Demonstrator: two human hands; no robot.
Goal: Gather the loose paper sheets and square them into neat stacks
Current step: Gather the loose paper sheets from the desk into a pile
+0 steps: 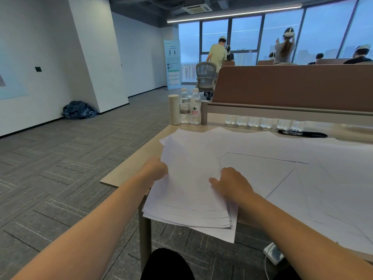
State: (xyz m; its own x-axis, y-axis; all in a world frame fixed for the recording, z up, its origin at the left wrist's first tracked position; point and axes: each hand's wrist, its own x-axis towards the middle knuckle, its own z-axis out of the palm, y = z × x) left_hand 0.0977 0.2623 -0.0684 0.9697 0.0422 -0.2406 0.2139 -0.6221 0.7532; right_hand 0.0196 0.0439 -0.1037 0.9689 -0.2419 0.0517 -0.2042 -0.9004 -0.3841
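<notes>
A white plastic power strip (273, 252) lay on the grey carpet below the near edge of the light wooden desk (137, 164). At the desk's near left corner sat an uneven stack of white paper sheets (187, 190), its lower end hanging out past the near edge and its corners fanned apart. The left hand (156, 168) gripped the stack's left edge, with its fingers curled out of sight behind the paper. The right hand (232, 183) held the stack's right edge, thumb laid flat on the top sheet and fingers bent down over the side.

Beyond and to the right, loose white paper sheets (282, 158) overlapped at odd angles across most of the desk. At the far left corner stood a white cylindrical flask (174, 109), with two clear plastic water bottles (190, 107) just beside it. A row of clear plastic bottles (262, 121) lined the far edge under a brown divider panel (292, 85). Behind that were a grey mesh office chair (205, 77) and several people by the windows.
</notes>
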